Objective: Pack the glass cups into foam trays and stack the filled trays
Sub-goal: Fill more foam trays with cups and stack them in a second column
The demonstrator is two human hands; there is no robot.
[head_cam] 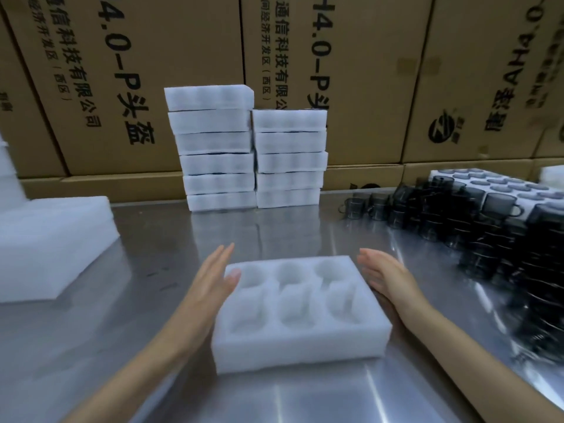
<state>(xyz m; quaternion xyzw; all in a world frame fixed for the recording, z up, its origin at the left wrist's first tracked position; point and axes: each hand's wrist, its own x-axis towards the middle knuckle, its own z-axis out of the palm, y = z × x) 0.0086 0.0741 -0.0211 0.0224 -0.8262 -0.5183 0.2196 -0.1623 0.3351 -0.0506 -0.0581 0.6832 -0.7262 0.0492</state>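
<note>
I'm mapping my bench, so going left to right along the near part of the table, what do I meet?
Loose foam pile → left hand → empty foam tray → right hand → stacked dark glass cups.

Steel table [274, 227] bears foam trays [300, 312], tray stacks [250, 154], glass cups [488, 227].

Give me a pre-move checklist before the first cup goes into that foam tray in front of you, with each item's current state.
1. Foam tray lies flat on the steel table: ok.
2. All six pockets empty: ok.
3. Left hand free, fingers straight beside the tray: ok.
4. Right hand free, open beside the tray: ok.
5. Glass cups available to the right: ok.
6. Cups free of cracks: cannot tell, blurred.
</note>
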